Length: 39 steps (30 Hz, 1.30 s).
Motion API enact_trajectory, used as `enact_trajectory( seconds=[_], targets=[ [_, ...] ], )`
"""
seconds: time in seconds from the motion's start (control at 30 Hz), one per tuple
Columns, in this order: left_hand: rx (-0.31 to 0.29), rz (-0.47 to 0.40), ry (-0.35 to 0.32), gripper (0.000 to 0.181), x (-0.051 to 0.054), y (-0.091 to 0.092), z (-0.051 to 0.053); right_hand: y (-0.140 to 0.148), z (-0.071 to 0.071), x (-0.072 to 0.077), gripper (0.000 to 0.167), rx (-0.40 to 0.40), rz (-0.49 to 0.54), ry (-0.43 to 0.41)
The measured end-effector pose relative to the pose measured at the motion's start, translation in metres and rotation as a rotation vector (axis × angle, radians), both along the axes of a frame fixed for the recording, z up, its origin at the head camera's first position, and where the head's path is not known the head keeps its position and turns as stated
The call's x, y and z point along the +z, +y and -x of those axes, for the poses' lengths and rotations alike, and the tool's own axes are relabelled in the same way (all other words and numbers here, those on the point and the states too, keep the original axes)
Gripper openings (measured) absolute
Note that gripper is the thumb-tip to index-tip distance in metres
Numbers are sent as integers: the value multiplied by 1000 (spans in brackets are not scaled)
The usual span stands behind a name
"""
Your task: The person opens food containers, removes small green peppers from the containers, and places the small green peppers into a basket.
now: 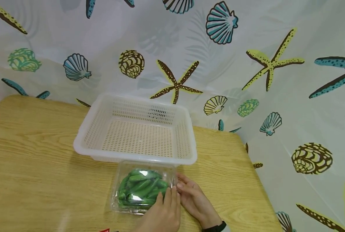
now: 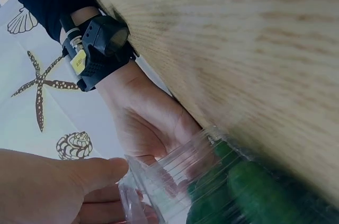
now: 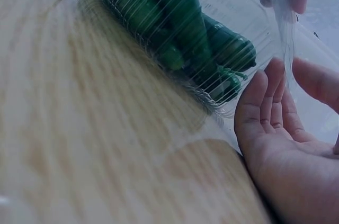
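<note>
A clear plastic container [image 1: 144,164] with long green vegetables [image 1: 143,187] inside lies on the table in front of the basket, its lid down. At its right edge, my left hand [image 1: 163,212] has its fingers over the lid; in the left wrist view that hand's thumb and fingers [image 2: 47,187] pinch the rim. From the right, my right hand [image 1: 195,201] holds the same edge. The right wrist view shows my right hand [image 3: 296,150] with its thumb at the rim and its fingers against the side below.
Behind the container stands a white perforated basket [image 1: 134,156] with nothing in it, on a wooden table [image 1: 44,154]. A cloth with shells and starfish [image 1: 218,71] hangs behind and to the right. A small red item [image 1: 104,230] shows at the bottom edge.
</note>
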<state>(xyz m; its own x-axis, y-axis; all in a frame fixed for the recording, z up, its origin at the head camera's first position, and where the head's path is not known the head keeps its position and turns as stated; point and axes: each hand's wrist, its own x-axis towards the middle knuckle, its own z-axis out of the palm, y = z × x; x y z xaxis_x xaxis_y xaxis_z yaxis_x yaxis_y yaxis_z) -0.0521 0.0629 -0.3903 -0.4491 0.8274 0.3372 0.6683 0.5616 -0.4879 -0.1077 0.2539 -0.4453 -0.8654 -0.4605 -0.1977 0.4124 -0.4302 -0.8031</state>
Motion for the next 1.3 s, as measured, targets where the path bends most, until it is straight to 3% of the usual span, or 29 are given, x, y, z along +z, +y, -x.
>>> enact_trajectory(
  seconds=[0.2, 0.37, 0.63, 0.8, 0.93, 1.1, 1.3],
  targets=[
    [30, -2, 43, 60, -4, 6, -3, -1, 1, 0, 47, 11, -16, 13],
    [81, 8, -5, 64, -7, 16, -7, 0, 0, -3, 38, 6, 10, 30],
    [169, 88, 0, 54, -8, 29, -15, 0, -1, -5, 33, 24, 42, 78],
    [162, 58, 30, 51, -13, 32, -17, 0, -2, -4, 33, 25, 39, 82],
    [135, -11, 103, 47, -19, 32, -16, 0, -1, -3, 33, 28, 46, 83],
    [108, -104, 188, 60, -24, 34, -14, 1, -1, -3, 33, 32, 58, 85],
    [107, -147, 212, 63, -27, 36, -14, 1, 0, -4, 34, 35, 48, 87]
  ],
)
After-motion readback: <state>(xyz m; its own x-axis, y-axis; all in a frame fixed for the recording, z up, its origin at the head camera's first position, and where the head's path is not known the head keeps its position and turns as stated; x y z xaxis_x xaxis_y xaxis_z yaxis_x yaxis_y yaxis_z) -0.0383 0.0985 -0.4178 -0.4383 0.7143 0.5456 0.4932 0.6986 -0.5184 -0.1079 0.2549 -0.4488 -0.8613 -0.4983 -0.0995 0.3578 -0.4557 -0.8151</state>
